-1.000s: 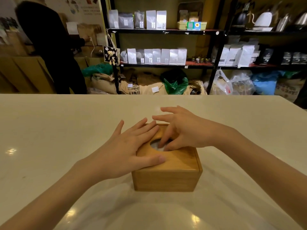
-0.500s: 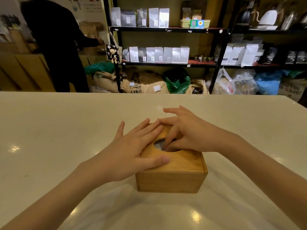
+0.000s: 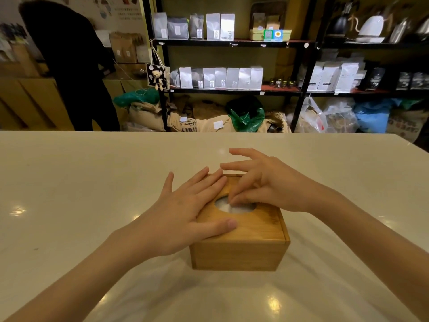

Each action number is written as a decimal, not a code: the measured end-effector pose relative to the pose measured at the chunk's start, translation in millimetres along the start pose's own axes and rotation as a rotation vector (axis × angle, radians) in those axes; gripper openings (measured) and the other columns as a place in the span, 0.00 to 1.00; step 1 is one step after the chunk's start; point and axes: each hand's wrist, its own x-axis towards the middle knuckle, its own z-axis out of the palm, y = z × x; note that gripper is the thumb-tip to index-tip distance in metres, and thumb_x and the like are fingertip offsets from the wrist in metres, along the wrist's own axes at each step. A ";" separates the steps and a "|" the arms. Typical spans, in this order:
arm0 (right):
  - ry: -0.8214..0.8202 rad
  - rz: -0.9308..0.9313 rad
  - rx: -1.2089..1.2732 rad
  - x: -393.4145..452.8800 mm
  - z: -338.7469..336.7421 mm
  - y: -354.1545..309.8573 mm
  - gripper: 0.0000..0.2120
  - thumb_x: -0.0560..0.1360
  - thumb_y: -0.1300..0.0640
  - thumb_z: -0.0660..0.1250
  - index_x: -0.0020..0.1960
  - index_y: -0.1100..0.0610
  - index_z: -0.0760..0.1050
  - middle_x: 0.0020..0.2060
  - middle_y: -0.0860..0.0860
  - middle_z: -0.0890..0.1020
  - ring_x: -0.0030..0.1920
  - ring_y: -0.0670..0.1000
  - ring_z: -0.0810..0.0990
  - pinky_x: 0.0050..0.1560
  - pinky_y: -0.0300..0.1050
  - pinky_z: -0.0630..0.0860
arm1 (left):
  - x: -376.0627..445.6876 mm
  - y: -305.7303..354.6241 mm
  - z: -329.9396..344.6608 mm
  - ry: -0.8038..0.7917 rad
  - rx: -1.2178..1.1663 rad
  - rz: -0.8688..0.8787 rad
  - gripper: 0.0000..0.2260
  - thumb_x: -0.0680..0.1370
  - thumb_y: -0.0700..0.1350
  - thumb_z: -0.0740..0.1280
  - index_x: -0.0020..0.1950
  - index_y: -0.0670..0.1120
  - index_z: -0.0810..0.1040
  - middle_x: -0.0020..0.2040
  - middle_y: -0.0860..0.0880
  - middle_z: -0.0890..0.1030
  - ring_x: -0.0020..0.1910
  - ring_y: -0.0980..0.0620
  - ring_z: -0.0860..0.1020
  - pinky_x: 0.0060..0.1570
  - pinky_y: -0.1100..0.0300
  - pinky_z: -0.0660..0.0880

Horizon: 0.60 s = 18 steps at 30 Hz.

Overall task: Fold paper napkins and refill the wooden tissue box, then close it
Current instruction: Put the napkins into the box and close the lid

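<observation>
Box of wood is sitting closed on the white counter, straight ahead of both forearms, and everything here is lying relative to it. Left hand is pressing flat on its lid's left half, fingers spread. Right hand is reaching over the far right edge, two fingertips curling into the oval opening onto the white napkins, so it is probably the hand nearer to teasing a sheet up.

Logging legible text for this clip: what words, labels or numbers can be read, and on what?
"KIRIN", partly cut off: burlap sack under the shelves.
Pouch labels: too small.
Wall poster: blurred.
Green and blue QR sign: unreadable.
Wooden tissue box: no text.
</observation>
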 end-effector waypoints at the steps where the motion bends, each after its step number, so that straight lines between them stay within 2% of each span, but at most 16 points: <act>1: 0.012 0.019 0.051 -0.2 -1.6 -0.4 0.05 0.72 0.53 0.68 0.45 0.45 0.82 0.69 0.45 0.70 0.73 0.43 0.53 0.69 0.40 0.52 | 0.3 -0.3 0.4 0.009 -0.005 0.002 0.37 0.66 0.72 0.48 0.72 0.64 0.42 0.66 0.72 0.38 0.65 0.74 0.33 0.70 0.48 0.30; 6: 0.020 0.099 0.249 2.1 -7.3 0.1 0.06 0.74 0.53 0.64 0.41 0.43 0.75 0.63 0.40 0.73 0.68 0.38 0.61 0.64 0.37 0.57 | 1.6 -1.5 1.7 0.051 -0.063 0.017 0.38 0.63 0.73 0.48 0.71 0.66 0.44 0.68 0.71 0.41 0.68 0.72 0.37 0.71 0.46 0.31; 8: 0.004 0.123 0.364 2.5 -8.1 0.5 0.06 0.75 0.53 0.62 0.41 0.45 0.75 0.61 0.40 0.75 0.65 0.39 0.67 0.61 0.34 0.63 | 2.4 -1.3 0.8 0.068 -0.111 0.028 0.36 0.62 0.73 0.50 0.70 0.69 0.47 0.67 0.72 0.43 0.67 0.73 0.39 0.72 0.45 0.33; 10: -0.010 0.145 0.494 2.5 -8.0 0.3 0.08 0.77 0.55 0.60 0.42 0.47 0.75 0.60 0.42 0.78 0.61 0.43 0.74 0.60 0.40 0.72 | 2.2 1.1 -1.1 0.088 -0.159 0.041 0.30 0.62 0.73 0.52 0.63 0.75 0.50 0.64 0.77 0.45 0.66 0.74 0.44 0.73 0.45 0.35; 12: 0.005 0.166 0.554 2.9 -8.0 -0.4 0.08 0.77 0.55 0.59 0.43 0.48 0.76 0.58 0.43 0.80 0.58 0.46 0.78 0.60 0.45 0.75 | 3.0 3.4 -1.8 0.134 -0.208 0.063 0.25 0.62 0.71 0.55 0.59 0.78 0.56 0.63 0.80 0.53 0.66 0.72 0.52 0.74 0.44 0.43; 13: 0.022 0.176 0.570 3.3 -8.2 -0.8 0.08 0.77 0.55 0.59 0.43 0.48 0.76 0.57 0.43 0.80 0.57 0.46 0.78 0.59 0.45 0.75 | 3.8 4.5 -2.1 0.179 -0.248 0.076 0.23 0.63 0.70 0.57 0.58 0.77 0.61 0.63 0.78 0.63 0.66 0.70 0.60 0.73 0.44 0.51; 14: 0.040 0.186 0.583 3.6 -8.8 -1.8 0.08 0.77 0.55 0.59 0.43 0.47 0.75 0.56 0.43 0.81 0.56 0.46 0.79 0.58 0.44 0.75 | 4.9 6.0 -2.8 0.230 -0.298 0.084 0.20 0.63 0.69 0.59 0.55 0.76 0.65 0.59 0.73 0.71 0.61 0.68 0.67 0.69 0.50 0.61; 15: 0.054 0.193 0.587 4.2 -9.8 -2.5 0.09 0.77 0.55 0.59 0.42 0.46 0.75 0.55 0.43 0.81 0.55 0.45 0.79 0.57 0.42 0.75 | 5.8 6.4 -3.2 0.282 -0.351 0.089 0.16 0.63 0.68 0.60 0.51 0.76 0.68 0.54 0.69 0.75 0.56 0.66 0.71 0.60 0.60 0.68; 16: 0.061 0.196 0.582 4.7 -10.9 -3.1 0.09 0.77 0.54 0.59 0.42 0.46 0.75 0.55 0.42 0.81 0.55 0.45 0.78 0.56 0.40 0.74 | 6.9 7.0 -4.0 0.335 -0.401 0.083 0.12 0.63 0.67 0.62 0.46 0.77 0.71 0.51 0.67 0.76 0.51 0.65 0.73 0.51 0.65 0.70; 18: 0.079 0.203 0.555 5.7 -11.6 -3.4 0.08 0.77 0.53 0.59 0.43 0.45 0.75 0.53 0.41 0.81 0.53 0.40 0.78 0.52 0.35 0.73 | 10.5 6.8 -7.7 0.442 -0.505 0.041 0.02 0.66 0.63 0.68 0.38 0.70 0.77 0.46 0.62 0.81 0.46 0.63 0.76 0.45 0.66 0.74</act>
